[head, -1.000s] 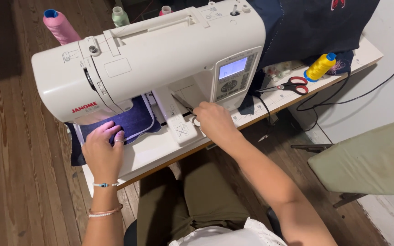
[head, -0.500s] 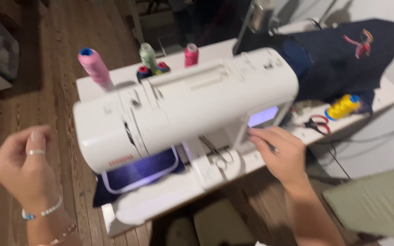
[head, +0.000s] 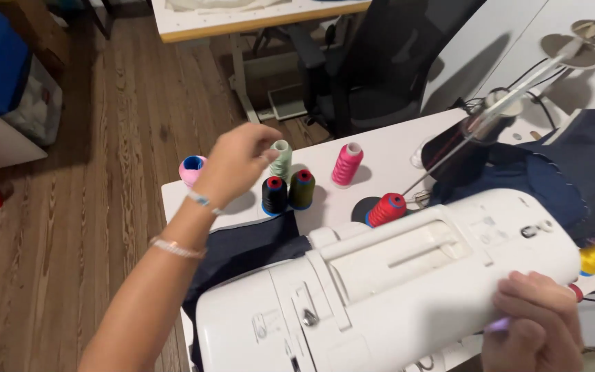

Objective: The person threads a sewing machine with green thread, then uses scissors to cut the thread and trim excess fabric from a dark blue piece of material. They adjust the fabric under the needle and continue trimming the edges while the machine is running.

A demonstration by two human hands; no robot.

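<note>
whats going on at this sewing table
A person sits at a white sewing machine on a white table. The left hand is stretched out over a cluster of thread spools, its fingers at the pale green spool, with a black spool and a dark olive spool just in front. The right hand rests on the machine's near right end. Dark blue fabric lies behind the machine.

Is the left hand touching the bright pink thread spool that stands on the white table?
No, the left hand reaches the pale green spool; the bright pink spool stands apart.
</note>
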